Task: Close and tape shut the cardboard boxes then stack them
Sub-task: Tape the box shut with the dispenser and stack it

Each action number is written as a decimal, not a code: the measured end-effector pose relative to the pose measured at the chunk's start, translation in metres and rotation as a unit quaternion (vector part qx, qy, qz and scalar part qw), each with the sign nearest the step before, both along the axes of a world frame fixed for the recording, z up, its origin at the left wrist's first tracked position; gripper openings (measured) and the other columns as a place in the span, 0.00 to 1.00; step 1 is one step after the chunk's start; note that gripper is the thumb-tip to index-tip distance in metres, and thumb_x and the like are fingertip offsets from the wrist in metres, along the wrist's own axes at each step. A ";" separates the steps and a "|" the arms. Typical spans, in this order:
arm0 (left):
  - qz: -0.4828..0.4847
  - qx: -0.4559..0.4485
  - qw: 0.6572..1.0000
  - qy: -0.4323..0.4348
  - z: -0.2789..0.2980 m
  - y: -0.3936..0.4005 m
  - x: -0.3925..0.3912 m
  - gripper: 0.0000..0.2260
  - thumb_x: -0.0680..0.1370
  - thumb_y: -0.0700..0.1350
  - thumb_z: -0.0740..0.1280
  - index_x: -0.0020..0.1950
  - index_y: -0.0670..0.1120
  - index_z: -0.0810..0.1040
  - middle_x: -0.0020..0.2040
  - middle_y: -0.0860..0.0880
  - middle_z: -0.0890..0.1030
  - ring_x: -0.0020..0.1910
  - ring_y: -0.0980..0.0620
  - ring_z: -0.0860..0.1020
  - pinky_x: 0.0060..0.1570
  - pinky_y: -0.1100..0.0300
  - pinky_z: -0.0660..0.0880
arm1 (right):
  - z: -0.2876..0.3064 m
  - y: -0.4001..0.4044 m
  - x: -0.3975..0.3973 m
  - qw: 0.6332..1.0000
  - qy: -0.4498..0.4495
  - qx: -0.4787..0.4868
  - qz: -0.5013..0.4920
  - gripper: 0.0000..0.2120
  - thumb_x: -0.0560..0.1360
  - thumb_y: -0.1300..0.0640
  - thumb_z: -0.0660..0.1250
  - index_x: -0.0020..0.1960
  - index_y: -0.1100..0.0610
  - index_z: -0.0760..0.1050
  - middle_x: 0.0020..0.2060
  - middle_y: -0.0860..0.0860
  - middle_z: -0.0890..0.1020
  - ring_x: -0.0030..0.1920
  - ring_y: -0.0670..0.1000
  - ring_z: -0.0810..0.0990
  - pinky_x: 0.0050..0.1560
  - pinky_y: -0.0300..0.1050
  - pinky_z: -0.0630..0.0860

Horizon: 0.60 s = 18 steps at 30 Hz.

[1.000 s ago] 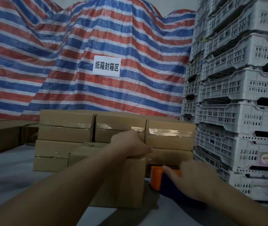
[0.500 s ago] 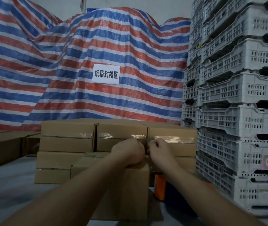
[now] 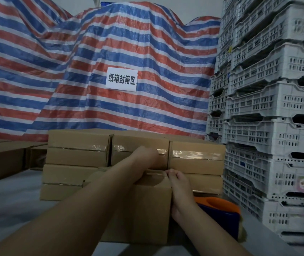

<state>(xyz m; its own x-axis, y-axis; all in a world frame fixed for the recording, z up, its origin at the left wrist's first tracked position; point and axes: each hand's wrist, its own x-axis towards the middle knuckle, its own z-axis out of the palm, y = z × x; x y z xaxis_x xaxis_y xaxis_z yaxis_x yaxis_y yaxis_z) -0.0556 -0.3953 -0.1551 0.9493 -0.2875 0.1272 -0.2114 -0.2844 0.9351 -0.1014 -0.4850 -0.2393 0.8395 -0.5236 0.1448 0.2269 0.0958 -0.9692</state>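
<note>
Since the frame before, right hand (image 3: 178,183) slid down the near box (image 3: 147,206) side, fingers flat; left hand (image 3: 147,159) presses top, grip unclear. I judge tape gets smoothed.

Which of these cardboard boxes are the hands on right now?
The nearest box, standing alone before the taped stack; both the left hand and right hand rest on its top.

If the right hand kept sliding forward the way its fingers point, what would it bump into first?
Probably the stacked brown cardboard boxes right behind the near box; the right hand points straight at them, though the gap's depth is unclear.
</note>
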 end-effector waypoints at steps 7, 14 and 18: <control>0.070 -0.037 0.995 -0.065 0.013 0.066 0.011 0.12 0.82 0.53 0.58 0.43 0.49 0.73 0.37 0.48 0.75 0.35 0.51 0.73 0.35 0.60 0.69 | 0.000 0.007 0.006 0.998 0.021 0.045 0.024 0.17 0.86 0.49 0.55 0.53 0.58 0.79 0.37 0.56 0.87 0.41 0.56 0.85 0.38 0.47 0.79; 0.149 -0.164 0.959 -0.175 -0.041 0.155 0.014 0.16 0.83 0.55 0.54 0.51 0.50 0.78 0.51 0.46 0.81 0.50 0.49 0.79 0.46 0.55 0.72 | -0.007 0.025 0.008 0.990 0.057 0.115 0.066 0.20 0.82 0.44 0.61 0.52 0.58 0.83 0.39 0.59 0.87 0.44 0.61 0.84 0.40 0.49 0.78; 0.108 -0.248 0.961 -0.058 -0.075 0.146 0.002 0.18 0.84 0.51 0.51 0.61 0.45 0.76 0.55 0.43 0.79 0.63 0.43 0.73 0.55 0.56 0.64 | -0.008 0.027 0.003 0.989 0.066 0.112 0.070 0.21 0.81 0.42 0.61 0.51 0.58 0.84 0.38 0.60 0.87 0.46 0.62 0.83 0.41 0.50 0.77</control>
<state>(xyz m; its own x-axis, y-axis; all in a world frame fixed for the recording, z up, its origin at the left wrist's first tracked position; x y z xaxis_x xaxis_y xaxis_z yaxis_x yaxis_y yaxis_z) -0.0537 -0.2493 -0.2299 0.9514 0.0375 0.3056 -0.3078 0.1411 0.9409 -0.0986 -0.4578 -0.2475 0.9102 -0.4070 -0.0767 0.0695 0.3327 -0.9405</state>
